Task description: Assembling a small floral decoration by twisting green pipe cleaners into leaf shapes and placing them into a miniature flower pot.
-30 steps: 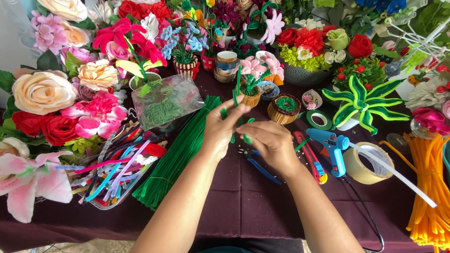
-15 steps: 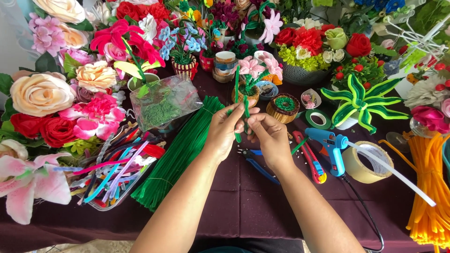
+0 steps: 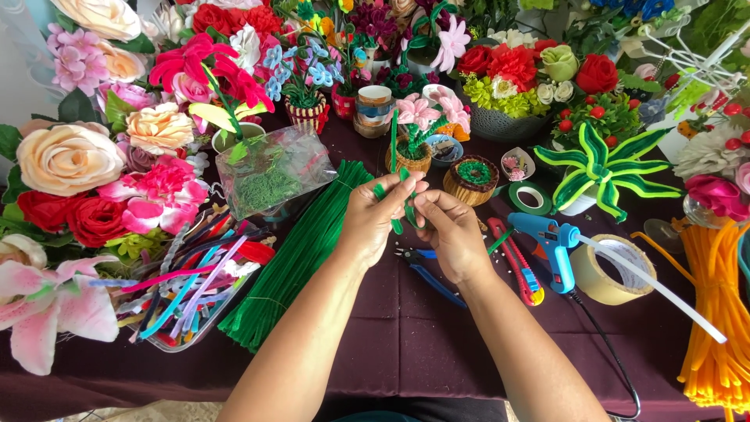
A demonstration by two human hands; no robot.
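My left hand (image 3: 373, 220) and my right hand (image 3: 451, 231) meet over the dark purple tablecloth (image 3: 406, 336). Both pinch the same green pipe cleaner (image 3: 394, 144), which sticks up between the fingers and bends down below them. A thick bundle of green pipe cleaners (image 3: 301, 250) lies just left of my left wrist. Blue-handled pliers (image 3: 426, 273) lie on the cloth under my right hand.
Craft flowers crowd the left side and the back. A clear tray of mixed-colour pipe cleaners (image 3: 183, 285) sits front left, a clear bag (image 3: 269, 180) behind it. At right lie a blue glue gun (image 3: 551, 242), a tape roll (image 3: 613, 270), a red cutter (image 3: 516, 262) and orange pipe cleaners (image 3: 715, 312).
My hands have drawn together from slightly apart. The green pipe cleaner now stands more upright between them. Nothing else on the table has moved.
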